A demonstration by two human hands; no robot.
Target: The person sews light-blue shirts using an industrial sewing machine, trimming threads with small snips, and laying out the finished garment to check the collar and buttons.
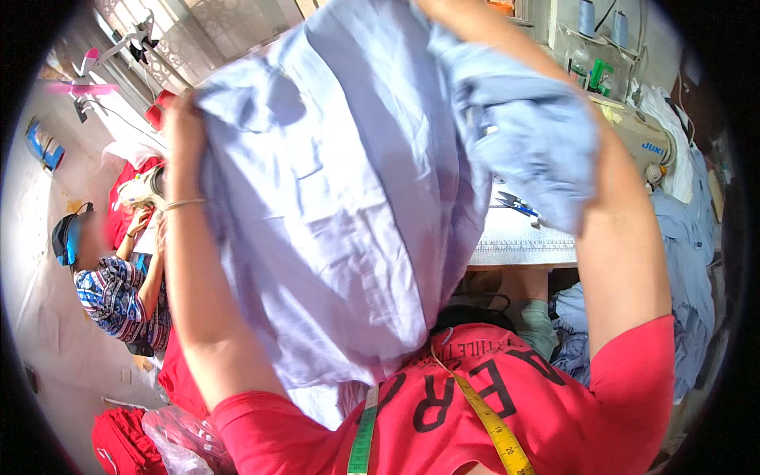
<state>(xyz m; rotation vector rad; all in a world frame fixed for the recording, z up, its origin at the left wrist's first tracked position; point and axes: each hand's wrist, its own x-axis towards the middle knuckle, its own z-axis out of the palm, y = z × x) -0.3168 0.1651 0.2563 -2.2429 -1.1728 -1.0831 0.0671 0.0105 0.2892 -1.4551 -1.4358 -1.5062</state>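
A light blue button-front shirt point(340, 182) hangs raised in front of me, its lower part reaching my chest. My left hand point(184, 123) grips its left edge, fingers closed on the cloth. My right forearm point(514, 47) crosses behind a bunched sleeve point(530, 131) toward the top edge; the right hand lies outside the picture. Beyond the cloth, thread snips point(518, 206) with dark blades and blue handles lie on the white table point(538, 255), which has ruler marks along its near edge. A yellow and green tape measure point(484, 412) hangs around my neck.
To the right stands a sewing machine point(633, 142), with blue thread spools point(586, 19) above it. Blue garments point(685, 277) drape beside it. At the left, a person point(123, 297) works at another machine. Red cloth point(127, 439) and a plastic bag point(186, 443) sit lower left.
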